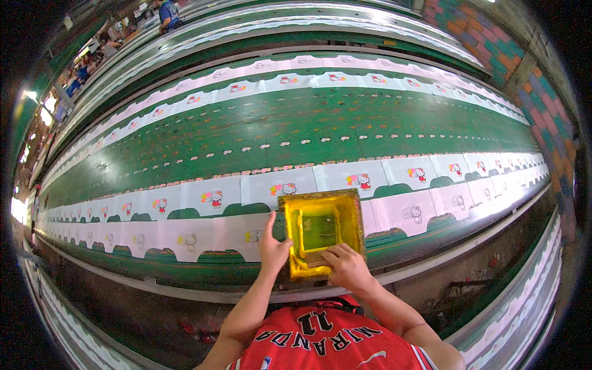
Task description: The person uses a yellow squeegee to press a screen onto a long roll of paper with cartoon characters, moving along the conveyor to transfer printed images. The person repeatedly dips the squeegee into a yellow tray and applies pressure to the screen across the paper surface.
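Green mid-table (296, 123) bare, passable; yellow screen frame (320, 231) blocks near cloth panels (209, 197); far rows possibly crowded.

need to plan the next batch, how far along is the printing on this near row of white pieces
Left of the yellow screen frame, the near-row white pieces show coloured cartoon prints; to its right, pieces show only grey outlines. In hand: left hand steadies the frame edge, right hand presses inside it. Left: the outlined pieces rightward.

one yellow printing screen frame (320, 231) on the near table (185, 154), two hands, left hand (272, 250) and right hand (346, 266), on it; two rows of white fabric panels (213, 196) along the near edge, too many to count; one brick wall (542, 111) at right
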Demonstrator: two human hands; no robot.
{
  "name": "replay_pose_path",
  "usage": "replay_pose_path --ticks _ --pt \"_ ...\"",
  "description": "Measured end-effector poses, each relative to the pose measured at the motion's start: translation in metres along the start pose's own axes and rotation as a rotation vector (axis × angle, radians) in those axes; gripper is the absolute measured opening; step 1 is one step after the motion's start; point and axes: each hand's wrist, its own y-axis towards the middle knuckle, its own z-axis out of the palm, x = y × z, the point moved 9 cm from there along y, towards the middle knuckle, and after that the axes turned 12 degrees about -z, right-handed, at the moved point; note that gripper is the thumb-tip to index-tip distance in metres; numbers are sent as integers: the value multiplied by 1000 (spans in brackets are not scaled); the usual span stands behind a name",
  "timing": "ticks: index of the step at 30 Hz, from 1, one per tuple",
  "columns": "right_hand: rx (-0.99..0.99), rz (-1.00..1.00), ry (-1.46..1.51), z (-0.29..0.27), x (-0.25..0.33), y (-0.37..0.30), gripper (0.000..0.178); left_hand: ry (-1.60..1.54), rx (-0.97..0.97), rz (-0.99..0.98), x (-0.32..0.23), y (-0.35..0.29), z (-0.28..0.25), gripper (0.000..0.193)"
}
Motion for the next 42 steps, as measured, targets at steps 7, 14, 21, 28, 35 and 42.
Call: replay_pose_path --ticks 7,14,21,28,35,42 --pt "29 39 -14 -28 -47 -53 34 130 -16 -68 -10 -17 72 87" --pt "-3 1 6 -30 -51 -63 38 188 -44 -125 -18 -21 76 87" --pt "59 29 7 -34 -42 -85 46 313 -93 46 -14 -16 79 86" --pt "65 -59 -14 -15 -60 -74 50 350 -70 -24 -14 -18 77 86" --pt "-79 59 24 -31 -145 31 30 316 -19 -28 -7 -14 83 88" --pt "57 -6 -19 -5 -78 -61 45 274 -18 -119 -3 -20 80 89"
